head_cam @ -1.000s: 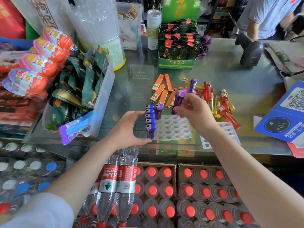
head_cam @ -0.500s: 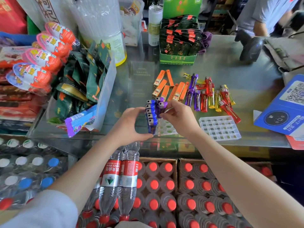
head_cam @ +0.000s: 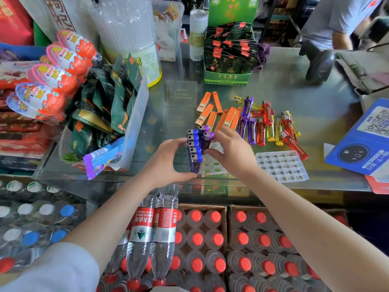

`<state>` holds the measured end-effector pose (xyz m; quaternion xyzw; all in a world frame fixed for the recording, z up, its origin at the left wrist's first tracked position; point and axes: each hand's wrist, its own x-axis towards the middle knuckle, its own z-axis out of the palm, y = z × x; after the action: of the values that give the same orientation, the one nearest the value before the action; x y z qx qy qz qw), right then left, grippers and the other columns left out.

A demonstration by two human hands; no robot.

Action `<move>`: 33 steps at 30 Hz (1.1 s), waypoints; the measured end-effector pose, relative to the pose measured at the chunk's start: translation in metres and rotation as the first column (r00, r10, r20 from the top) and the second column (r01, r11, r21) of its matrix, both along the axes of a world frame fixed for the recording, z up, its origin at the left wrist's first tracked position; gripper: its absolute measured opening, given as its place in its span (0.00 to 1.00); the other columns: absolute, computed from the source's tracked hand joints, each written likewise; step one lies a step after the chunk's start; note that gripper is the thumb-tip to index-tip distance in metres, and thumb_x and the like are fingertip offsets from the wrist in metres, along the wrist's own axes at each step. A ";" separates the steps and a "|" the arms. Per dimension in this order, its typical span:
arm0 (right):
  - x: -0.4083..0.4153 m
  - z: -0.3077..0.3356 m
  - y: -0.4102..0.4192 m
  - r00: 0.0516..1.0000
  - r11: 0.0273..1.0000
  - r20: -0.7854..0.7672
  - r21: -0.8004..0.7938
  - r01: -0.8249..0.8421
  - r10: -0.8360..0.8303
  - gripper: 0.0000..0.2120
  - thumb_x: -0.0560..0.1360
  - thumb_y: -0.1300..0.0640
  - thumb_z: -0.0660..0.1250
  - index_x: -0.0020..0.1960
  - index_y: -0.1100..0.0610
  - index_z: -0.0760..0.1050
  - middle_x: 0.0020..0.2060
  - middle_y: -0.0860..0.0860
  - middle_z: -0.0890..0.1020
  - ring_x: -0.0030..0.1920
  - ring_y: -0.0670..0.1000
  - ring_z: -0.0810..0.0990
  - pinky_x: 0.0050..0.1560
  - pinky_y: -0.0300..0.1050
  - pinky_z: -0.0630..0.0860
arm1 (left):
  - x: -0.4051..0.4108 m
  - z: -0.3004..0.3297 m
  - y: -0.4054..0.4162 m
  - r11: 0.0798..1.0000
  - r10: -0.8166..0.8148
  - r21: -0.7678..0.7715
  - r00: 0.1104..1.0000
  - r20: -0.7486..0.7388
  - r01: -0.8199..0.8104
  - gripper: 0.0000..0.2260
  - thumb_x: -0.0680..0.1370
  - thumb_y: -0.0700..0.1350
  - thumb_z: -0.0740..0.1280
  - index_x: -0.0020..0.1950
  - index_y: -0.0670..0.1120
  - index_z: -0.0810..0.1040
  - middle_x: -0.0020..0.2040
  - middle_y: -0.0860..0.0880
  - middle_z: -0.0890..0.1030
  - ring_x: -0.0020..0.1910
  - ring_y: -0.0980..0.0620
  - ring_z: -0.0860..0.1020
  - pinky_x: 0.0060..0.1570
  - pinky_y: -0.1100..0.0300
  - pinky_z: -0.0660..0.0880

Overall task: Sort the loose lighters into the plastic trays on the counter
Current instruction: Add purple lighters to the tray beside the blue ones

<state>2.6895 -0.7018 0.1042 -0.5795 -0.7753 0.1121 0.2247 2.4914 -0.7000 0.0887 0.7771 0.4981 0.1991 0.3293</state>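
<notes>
A white plastic tray [head_cam: 212,166] lies at the counter's front edge with a row of blue lighters [head_cam: 194,151] standing along its left side. My left hand [head_cam: 166,163] curls round that blue row from the left, thumb at the near end. My right hand [head_cam: 229,151] pinches a purple lighter [head_cam: 207,141] standing upright beside the blue row, next to another purple one. A second tray [head_cam: 282,165] with no lighters in it lies to the right. Loose orange lighters [head_cam: 219,115], purple lighters [head_cam: 247,125], and red and yellow lighters [head_cam: 273,127] lie behind.
A clear bin of green snack packets [head_cam: 109,110] stands at the left. A green display box [head_cam: 228,53] sits at the back, a barcode scanner [head_cam: 317,62] at the back right, a blue QR sign [head_cam: 366,138] at the right. Water bottles [head_cam: 195,245] fill crates below the counter.
My right hand carried a purple lighter from the loose pile down and left to the tray, and it now stands beside the blue row. My left hand stayed on the blue row.
</notes>
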 end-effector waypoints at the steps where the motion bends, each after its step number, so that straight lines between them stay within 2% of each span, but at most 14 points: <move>1: 0.006 0.004 0.003 1.000 1.000 -0.017 -0.012 0.016 -0.016 0.13 0.71 0.52 0.70 0.51 0.58 0.74 0.48 0.49 0.77 0.47 0.49 0.75 0.41 0.43 0.75 | 0.001 -0.001 0.002 1.000 -0.010 0.003 1.000 -0.009 0.010 0.30 0.62 0.56 0.74 0.62 0.54 0.70 0.59 0.57 0.73 0.60 0.58 0.67 0.58 0.59 0.65; 3: 0.022 0.007 0.010 0.993 0.995 -0.069 -0.050 0.090 -0.094 0.12 0.72 0.55 0.69 0.53 0.57 0.74 0.48 0.47 0.75 0.48 0.47 0.74 0.44 0.41 0.74 | 0.003 -0.001 0.006 1.000 -0.021 0.001 1.000 -0.023 0.021 0.28 0.62 0.57 0.73 0.60 0.56 0.70 0.58 0.58 0.74 0.60 0.58 0.68 0.59 0.57 0.67; 6: 0.044 0.000 0.017 0.950 0.950 -0.045 -0.037 0.309 -0.310 0.06 0.75 0.60 0.63 0.51 0.59 0.74 0.50 0.53 0.77 0.48 0.54 0.76 0.39 0.43 0.72 | 0.006 0.002 0.006 1.000 -0.029 -0.013 1.000 -0.003 0.029 0.26 0.64 0.55 0.73 0.60 0.57 0.69 0.58 0.61 0.71 0.59 0.60 0.66 0.57 0.60 0.63; 9: 0.054 -0.002 0.020 0.883 0.879 0.021 -0.085 0.469 -0.470 0.11 0.76 0.60 0.60 0.57 0.61 0.71 0.56 0.57 0.75 0.51 0.59 0.76 0.41 0.45 0.70 | 0.007 0.005 0.005 0.999 -0.043 -0.028 0.999 0.015 0.044 0.25 0.66 0.53 0.72 0.59 0.60 0.67 0.58 0.61 0.70 0.60 0.61 0.65 0.57 0.61 0.62; 12: 0.056 0.002 0.028 0.848 0.837 0.131 -0.144 0.529 -0.513 0.13 0.77 0.59 0.59 0.59 0.63 0.69 0.58 0.60 0.73 0.52 0.62 0.76 0.42 0.48 0.70 | 0.008 0.007 0.006 0.998 -0.057 -0.029 0.998 0.004 0.057 0.25 0.66 0.52 0.72 0.59 0.62 0.66 0.57 0.62 0.69 0.59 0.61 0.65 0.57 0.60 0.63; 15: 0.054 0.004 0.034 0.826 0.815 0.211 -0.160 0.557 -0.523 0.10 0.77 0.62 0.57 0.56 0.66 0.69 0.55 0.63 0.75 0.49 0.63 0.78 0.38 0.47 0.69 | 0.008 0.009 0.005 0.998 -0.056 -0.037 0.998 -0.009 0.056 0.28 0.67 0.51 0.73 0.63 0.60 0.64 0.59 0.63 0.66 0.60 0.64 0.63 0.57 0.63 0.60; 17: 0.053 0.005 0.038 0.816 0.793 0.202 -0.196 0.576 -0.542 0.09 0.77 0.64 0.57 0.54 0.66 0.70 0.52 0.63 0.76 0.46 0.62 0.77 0.38 0.47 0.68 | 0.008 0.009 0.005 0.998 -0.056 -0.041 0.998 -0.015 0.055 0.29 0.67 0.52 0.73 0.64 0.59 0.64 0.59 0.63 0.66 0.60 0.64 0.63 0.58 0.63 0.60; 20: 0.054 0.004 0.043 0.819 0.782 0.133 -0.246 0.573 -0.558 0.06 0.75 0.65 0.58 0.49 0.65 0.72 0.46 0.62 0.78 0.37 0.58 0.74 0.32 0.42 0.67 | 0.007 0.007 0.007 0.997 -0.053 -0.053 0.998 -0.023 0.052 0.31 0.66 0.53 0.73 0.66 0.57 0.64 0.61 0.63 0.67 0.61 0.63 0.64 0.59 0.61 0.62; 22: 0.057 0.005 0.046 0.825 0.773 0.093 -0.302 0.557 -0.558 0.03 0.74 0.64 0.60 0.43 0.63 0.72 0.39 0.59 0.79 0.32 0.56 0.73 0.25 0.39 0.62 | 0.007 0.006 0.008 0.997 -0.048 -0.056 0.999 -0.026 0.046 0.31 0.65 0.54 0.73 0.65 0.56 0.65 0.63 0.60 0.69 0.62 0.61 0.66 0.61 0.59 0.64; 26: 0.060 0.016 0.038 0.837 0.781 -0.068 -0.406 0.475 -0.544 0.06 0.73 0.61 0.64 0.37 0.60 0.71 0.28 0.52 0.75 0.29 0.52 0.73 0.27 0.39 0.65 | 0.006 0.007 0.005 0.998 -0.032 -0.052 0.999 -0.023 0.031 0.32 0.64 0.53 0.75 0.65 0.55 0.66 0.61 0.58 0.71 0.61 0.60 0.67 0.60 0.61 0.63; 29: 0.049 0.024 0.021 0.812 0.846 -0.311 -0.388 0.365 -0.494 0.05 0.72 0.60 0.67 0.40 0.56 0.72 0.34 0.48 0.76 0.33 0.47 0.73 0.31 0.40 0.68 | 0.006 0.007 0.000 0.999 -0.024 -0.030 1.000 -0.013 0.024 0.32 0.64 0.52 0.75 0.64 0.54 0.66 0.59 0.60 0.69 0.59 0.61 0.66 0.58 0.63 0.63; 31: 0.037 0.028 0.007 0.783 0.900 -0.467 -0.346 0.267 -0.411 0.05 0.72 0.59 0.69 0.44 0.53 0.73 0.38 0.47 0.79 0.36 0.49 0.76 0.36 0.41 0.73 | 0.006 0.008 -0.005 1.000 -0.015 -0.017 1.000 0.014 0.015 0.31 0.64 0.51 0.76 0.62 0.55 0.66 0.57 0.61 0.69 0.58 0.62 0.66 0.56 0.64 0.62; 33: 0.025 0.032 -0.007 0.774 0.937 -0.544 -0.300 0.181 -0.324 0.06 0.72 0.60 0.69 0.42 0.51 0.73 0.37 0.47 0.80 0.34 0.49 0.78 0.38 0.42 0.77 | 0.007 0.011 -0.009 1.000 -0.010 -0.009 0.999 0.038 0.010 0.30 0.63 0.49 0.77 0.59 0.58 0.65 0.55 0.63 0.69 0.56 0.63 0.66 0.53 0.68 0.63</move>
<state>2.7149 -0.7089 0.1364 -0.6380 -0.5640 0.3427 0.3967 2.4981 -0.7089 0.0993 0.7741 0.4887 0.2102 0.3432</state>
